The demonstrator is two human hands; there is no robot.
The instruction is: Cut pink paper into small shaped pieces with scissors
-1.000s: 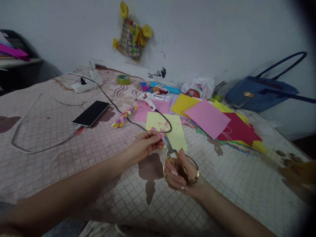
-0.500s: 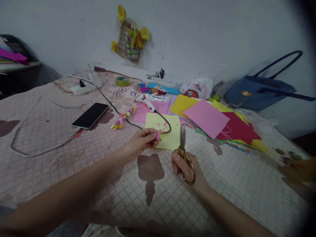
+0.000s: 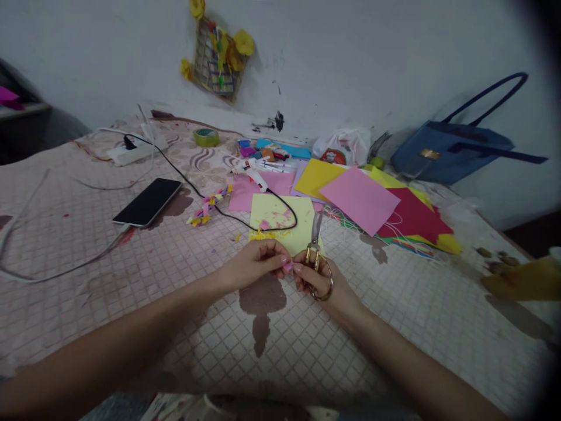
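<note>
Between the fingertips of my left hand [image 3: 265,263] is a small pink paper piece [image 3: 287,266]. My right hand [image 3: 318,278] has gold-handled scissors [image 3: 314,252] hooked on its fingers, blades pointing away from me. Its thumb and fingertip meet the pink piece too, so both hands come together over the table. Just beyond them lies a pale yellow sheet [image 3: 283,210] strewn with pink and yellow paper scraps [image 3: 263,234]. A white glue gun [image 3: 256,175] rests behind, its black cord crossing the sheet. To the left is a strip of colourful paper pieces [image 3: 209,207].
A phone [image 3: 148,202] on a cable and a power strip [image 3: 131,152] lie left. Green tape [image 3: 205,137] stands at the back. Coloured sheets [image 3: 359,199], strings [image 3: 344,221] and a blue bag [image 3: 451,152] are to the right. A decoration [image 3: 221,55] hangs on the wall.
My right hand has brought the scissors left and its fingertips to the pink piece. My left hand has drawn slightly nearer to me. The view has shifted a little.
</note>
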